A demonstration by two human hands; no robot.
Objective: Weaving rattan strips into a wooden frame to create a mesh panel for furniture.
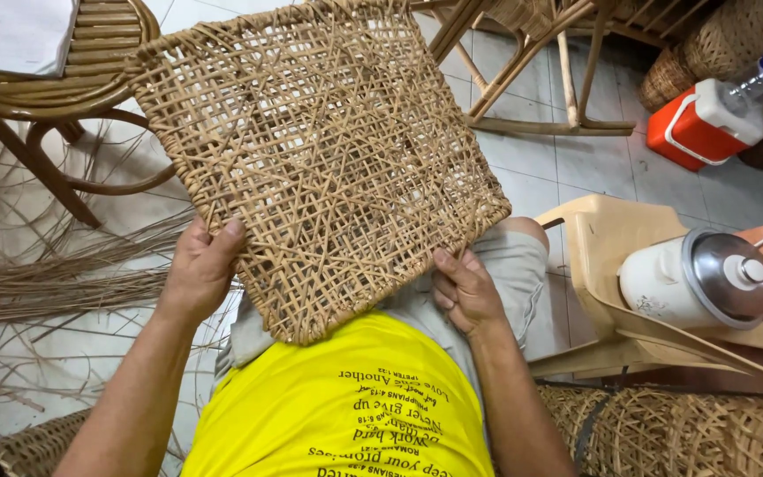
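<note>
A square panel of woven cane [320, 150] stands tilted on my lap, its open lattice facing me. My left hand [200, 269] grips its lower left edge, thumb on the front of the weave. My right hand [464, 290] holds the lower right edge with fingers curled around the rim. The bottom corner of the panel rests against my yellow shirt [346, 406]. Both hands are closed on the panel.
Loose cane strands [55, 274] lie on the tiled floor at left beside a rattan chair [72, 79]. A white pot with a metal lid [699, 278] sits on a wooden stool [607, 234] at right. A red and white cooler [704, 124] and rattan baskets [726, 35] stand behind.
</note>
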